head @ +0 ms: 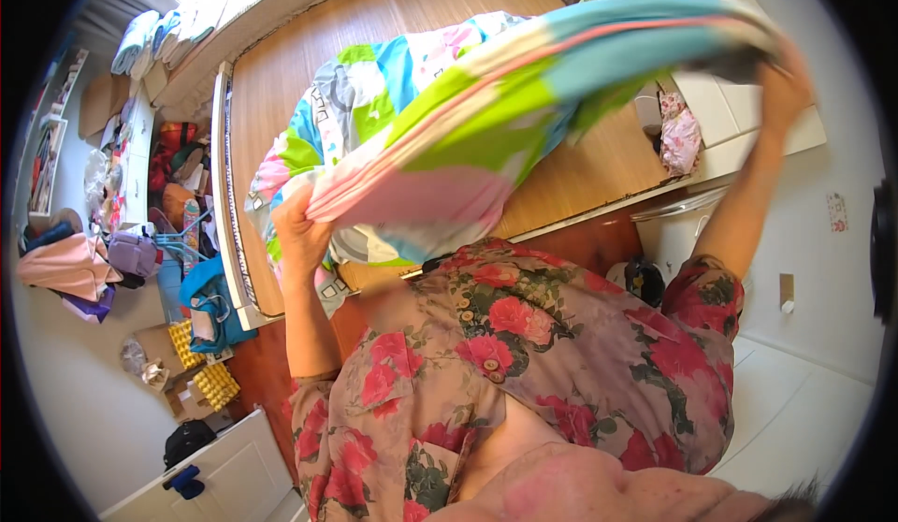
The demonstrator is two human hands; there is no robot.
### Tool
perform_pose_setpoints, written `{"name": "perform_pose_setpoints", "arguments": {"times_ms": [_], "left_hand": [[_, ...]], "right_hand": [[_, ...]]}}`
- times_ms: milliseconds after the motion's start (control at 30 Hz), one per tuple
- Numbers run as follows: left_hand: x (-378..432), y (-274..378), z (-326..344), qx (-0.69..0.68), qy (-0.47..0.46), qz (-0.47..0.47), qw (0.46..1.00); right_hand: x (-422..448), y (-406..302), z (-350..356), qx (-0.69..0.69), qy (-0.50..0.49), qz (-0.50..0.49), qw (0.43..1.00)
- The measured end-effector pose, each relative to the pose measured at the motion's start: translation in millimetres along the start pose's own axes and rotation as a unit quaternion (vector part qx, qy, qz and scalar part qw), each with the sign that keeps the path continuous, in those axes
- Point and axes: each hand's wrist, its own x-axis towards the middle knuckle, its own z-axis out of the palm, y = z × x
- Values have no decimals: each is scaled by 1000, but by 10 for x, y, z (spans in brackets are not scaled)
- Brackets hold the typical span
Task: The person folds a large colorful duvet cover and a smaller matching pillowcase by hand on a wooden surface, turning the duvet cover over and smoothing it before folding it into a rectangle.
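Observation:
A large colourful fabric sheet [449, 171], patterned in green, blue, pink and cream, hangs stretched between my two hands. My left hand [302, 227] grips one edge low on the left. High on the right, my right hand [786, 87] clutches the other end, where the cloth is blurred. Beneath and behind the stretched part, more of the same printed fabric [379, 94] lies bunched on a wooden bed board [589, 178]. The folds hide part of the board.
Shelves [49, 164], a blue backpack [210, 304] and yellow egg-crate foam [216, 385] crowd the left side. Folded textiles [147, 38] lie by the window. A pink floral bundle [679, 132] rests at the bed's right end, beside white cabinetry [736, 115]. A white door [210, 473] stands at lower left.

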Motion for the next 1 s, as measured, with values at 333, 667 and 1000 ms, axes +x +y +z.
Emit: {"name": "perform_pose_setpoints", "arguments": {"times_ms": [333,667,1000], "left_hand": [[-615,-1003,1222,189,-380,20,905],[-629,-1290,1077,117,-382,-72,914],[-2432,-2016,629,140,-386,-272,870]], "right_hand": [[-2813,1983,-553,-246,-512,325,756],[-3541,1860,-716,-10,-301,316,899],[-5388,1051,-306,-169,-640,483,573]]}}
